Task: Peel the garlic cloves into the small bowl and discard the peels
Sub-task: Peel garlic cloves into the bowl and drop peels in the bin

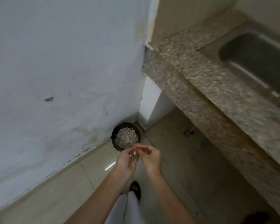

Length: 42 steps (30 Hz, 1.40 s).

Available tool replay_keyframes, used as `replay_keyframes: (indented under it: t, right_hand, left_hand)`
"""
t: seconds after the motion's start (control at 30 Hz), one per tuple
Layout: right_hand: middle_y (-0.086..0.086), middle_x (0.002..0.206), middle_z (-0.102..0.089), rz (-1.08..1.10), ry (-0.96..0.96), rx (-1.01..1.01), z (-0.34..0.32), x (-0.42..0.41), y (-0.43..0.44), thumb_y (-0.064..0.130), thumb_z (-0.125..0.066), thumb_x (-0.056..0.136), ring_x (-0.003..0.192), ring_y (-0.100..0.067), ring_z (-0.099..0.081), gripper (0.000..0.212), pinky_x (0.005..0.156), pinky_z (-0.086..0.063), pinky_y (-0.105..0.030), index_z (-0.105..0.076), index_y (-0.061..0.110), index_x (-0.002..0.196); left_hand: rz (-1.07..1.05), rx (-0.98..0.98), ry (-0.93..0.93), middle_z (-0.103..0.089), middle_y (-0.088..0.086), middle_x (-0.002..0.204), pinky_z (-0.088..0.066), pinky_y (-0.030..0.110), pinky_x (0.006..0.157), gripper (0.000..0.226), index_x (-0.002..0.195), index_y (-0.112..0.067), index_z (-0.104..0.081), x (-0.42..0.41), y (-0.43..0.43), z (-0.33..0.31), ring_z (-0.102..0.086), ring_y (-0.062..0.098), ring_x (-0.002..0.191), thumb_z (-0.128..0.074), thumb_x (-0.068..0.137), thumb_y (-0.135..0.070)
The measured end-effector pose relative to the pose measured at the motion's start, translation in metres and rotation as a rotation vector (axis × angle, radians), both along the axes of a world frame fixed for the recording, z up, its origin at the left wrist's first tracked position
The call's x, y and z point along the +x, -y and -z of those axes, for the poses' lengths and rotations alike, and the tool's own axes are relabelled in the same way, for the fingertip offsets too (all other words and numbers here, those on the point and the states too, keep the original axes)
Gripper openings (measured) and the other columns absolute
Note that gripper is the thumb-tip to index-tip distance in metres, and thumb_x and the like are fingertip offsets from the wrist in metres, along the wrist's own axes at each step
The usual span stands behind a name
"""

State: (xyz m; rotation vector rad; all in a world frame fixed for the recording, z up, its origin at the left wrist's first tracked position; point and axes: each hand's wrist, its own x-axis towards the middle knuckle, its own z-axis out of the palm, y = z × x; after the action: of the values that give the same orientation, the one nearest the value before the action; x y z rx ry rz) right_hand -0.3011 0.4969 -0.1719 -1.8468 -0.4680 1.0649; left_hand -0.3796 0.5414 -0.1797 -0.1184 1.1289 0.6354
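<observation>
My left hand (126, 160) is held palm up above the floor, with pale garlic peels (133, 154) lying on its fingers. My right hand (150, 156) is close beside it, and its fingertips touch the peels at the left fingertips. Both hands hover just in front of a black bin (114, 143) that stands in the corner of the floor. The bin is heaped with greyish dry peels and scraps (126, 137). No bowl and no garlic cloves are in view.
A pale blue wall (63, 70) fills the left side. A speckled stone counter (217, 101) with a steel sink (257, 62) runs along the right. Below lie beige floor tiles (63, 191), my light trouser leg and a dark shoe (135, 189).
</observation>
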Motion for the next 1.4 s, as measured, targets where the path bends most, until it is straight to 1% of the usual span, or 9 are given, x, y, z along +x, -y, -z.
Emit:
replay_keyframes:
  t: [0.37, 0.57, 0.73, 0.87, 1.0, 1.1, 1.2, 1.33, 1.4]
  right_hand:
    - [0.0, 0.079, -0.073, 0.022, -0.067, -0.138, 0.269, 0.017, -0.133, -0.005, -0.075, 0.08, 0.074, -0.01, -0.068, 0.018, 0.066, -0.054, -0.014, -0.077, 0.013, 0.075]
    - [-0.02, 0.083, -0.07, 0.038, -0.178, -0.168, 0.339, 0.018, -0.163, -0.021, -0.062, 0.082, 0.067, -0.023, -0.065, 0.013, 0.054, -0.057, -0.021, -0.072, -0.016, 0.09]
    - [-0.013, 0.059, -0.067, 0.134, -0.258, -0.218, 0.352, 0.018, -0.173, -0.021, -0.057, 0.084, 0.053, -0.023, -0.067, 0.012, 0.048, -0.055, -0.024, -0.068, -0.02, 0.083]
    - [-0.013, 0.089, -0.074, 0.047, -0.33, -0.352, 0.335, 0.014, -0.175, 0.01, -0.059, 0.097, 0.085, -0.026, -0.072, 0.018, 0.065, -0.059, -0.032, -0.072, -0.002, 0.093]
    - [-0.014, 0.104, -0.07, 0.173, -0.693, -0.227, 0.312, 0.019, -0.176, 0.017, -0.044, 0.105, 0.095, -0.024, -0.067, 0.028, 0.078, -0.056, -0.03, -0.065, 0.0, 0.113]
    - [-0.015, 0.117, -0.067, 0.156, -0.779, -0.19, 0.309, 0.024, -0.174, 0.033, -0.038, 0.107, 0.108, -0.026, -0.065, 0.043, 0.096, -0.051, -0.035, -0.06, 0.002, 0.126]
    - [-0.013, 0.128, -0.062, 0.111, -0.727, -0.122, 0.301, 0.03, -0.171, 0.038, -0.035, 0.106, 0.121, -0.027, -0.059, 0.047, 0.102, -0.046, -0.037, -0.056, 0.004, 0.132]
    - [0.007, 0.129, -0.061, -0.142, -0.453, -0.075, 0.282, 0.03, -0.158, 0.022, -0.044, 0.105, 0.114, -0.001, -0.058, 0.033, 0.096, -0.045, -0.018, -0.062, 0.017, 0.132]
    - [0.003, 0.124, -0.065, -0.133, -0.414, -0.061, 0.271, 0.028, -0.15, 0.006, -0.044, 0.103, 0.102, 0.006, -0.061, 0.03, 0.082, -0.048, -0.009, -0.067, 0.009, 0.123]
  left_hand:
    - [-0.059, -0.026, -0.094, -0.058, 0.016, 0.097, -0.049, 0.029, 0.064, 0.029, 0.104, 0.003, -0.06, 0.002, -0.124, 0.25, -0.058, 0.022, 0.079, -0.043, 0.102, -0.021]
    - [0.024, 0.036, 0.009, -0.064, 0.012, 0.105, -0.043, 0.038, 0.089, 0.056, 0.127, -0.006, -0.054, 0.002, -0.144, 0.312, -0.06, 0.025, 0.095, -0.028, 0.102, -0.05]
    - [0.144, 0.173, -0.113, -0.055, 0.004, 0.131, -0.043, 0.033, 0.092, 0.048, 0.134, -0.021, -0.048, 0.009, -0.146, 0.32, -0.059, 0.017, 0.103, -0.03, 0.102, -0.051]
    - [0.61, 0.45, -0.428, -0.043, -0.006, 0.137, -0.026, 0.037, 0.116, 0.059, 0.145, -0.025, -0.035, 0.016, -0.134, 0.322, -0.041, 0.016, 0.132, -0.031, 0.098, -0.06]
    - [0.95, 0.745, -0.698, -0.001, 0.003, 0.162, -0.002, 0.041, 0.121, 0.051, 0.154, -0.019, -0.005, 0.012, -0.129, 0.341, 0.001, 0.018, 0.149, -0.014, 0.106, -0.035]
    - [0.984, 0.928, -0.622, 0.011, -0.01, 0.159, 0.006, 0.037, 0.121, 0.046, 0.149, -0.038, 0.004, 0.015, -0.126, 0.34, 0.012, 0.007, 0.147, -0.009, 0.104, -0.04]
    - [0.949, 0.763, -0.693, 0.005, 0.001, 0.162, -0.005, 0.046, 0.121, 0.057, 0.153, -0.028, 0.005, 0.009, -0.129, 0.338, 0.005, 0.016, 0.149, -0.021, 0.104, -0.042]
    - [0.548, 0.511, -0.243, -0.028, -0.005, 0.155, -0.016, 0.04, 0.12, 0.083, 0.151, -0.028, -0.026, 0.008, -0.142, 0.282, -0.023, 0.011, 0.143, -0.025, 0.085, -0.078]
    - [0.445, 0.489, -0.121, -0.032, 0.0, 0.155, -0.019, 0.038, 0.119, 0.073, 0.148, -0.029, -0.035, 0.008, -0.138, 0.25, -0.027, 0.016, 0.144, -0.018, 0.091, -0.071]
